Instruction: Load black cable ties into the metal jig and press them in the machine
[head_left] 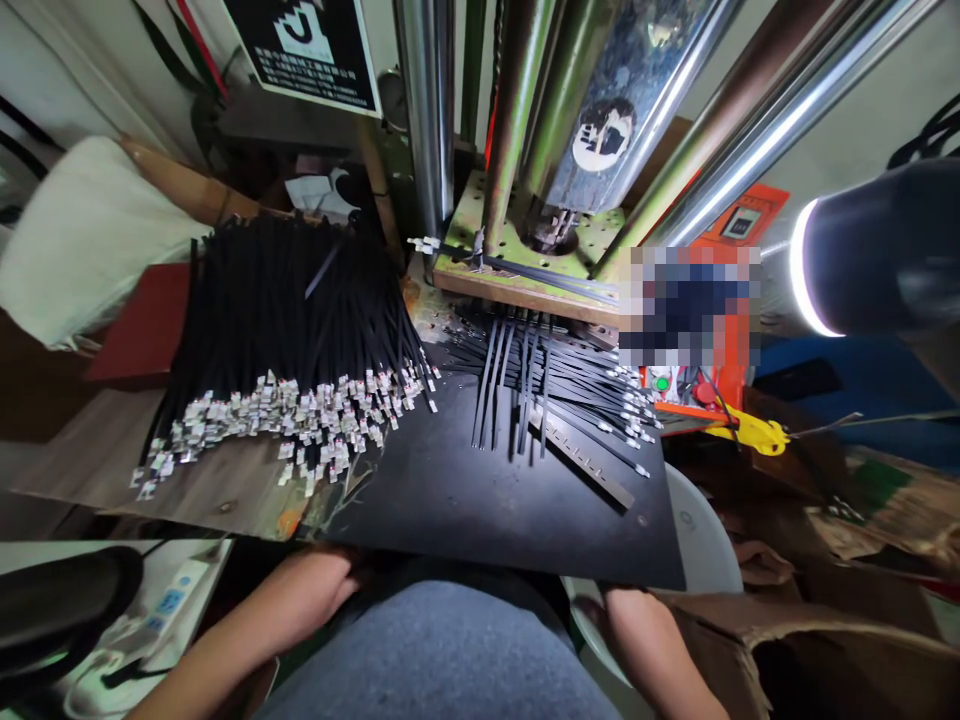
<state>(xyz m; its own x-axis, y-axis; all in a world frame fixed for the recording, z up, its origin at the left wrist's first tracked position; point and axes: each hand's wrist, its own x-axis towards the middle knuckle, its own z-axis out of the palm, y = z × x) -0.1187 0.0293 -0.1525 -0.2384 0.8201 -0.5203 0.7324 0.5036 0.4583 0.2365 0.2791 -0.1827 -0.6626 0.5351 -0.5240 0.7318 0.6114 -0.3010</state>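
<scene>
My left hand (354,570) is at the front edge of the black work plate (480,510), mostly hidden below it; its fingers do not show. Under the plate's right front corner is my right hand (606,598), its fingers hidden too. What either hand holds cannot be seen. Flat black strips (555,365) lie crisscrossed on the plate, many with whitish tips toward the right. A slotted metal bar (585,465) rests among them. To the left, a thick heap of similar black strips (292,300) hangs with its pale, shiny tips (307,420) toward me.
A press with a green bored plate (517,225) and steel columns (426,120) stands behind. At right are a lamp (862,260), an orange control box (754,215) with green and red buttons, a pale bucket (701,540) and an open cardboard box (810,625). A white sack (97,230) sits left.
</scene>
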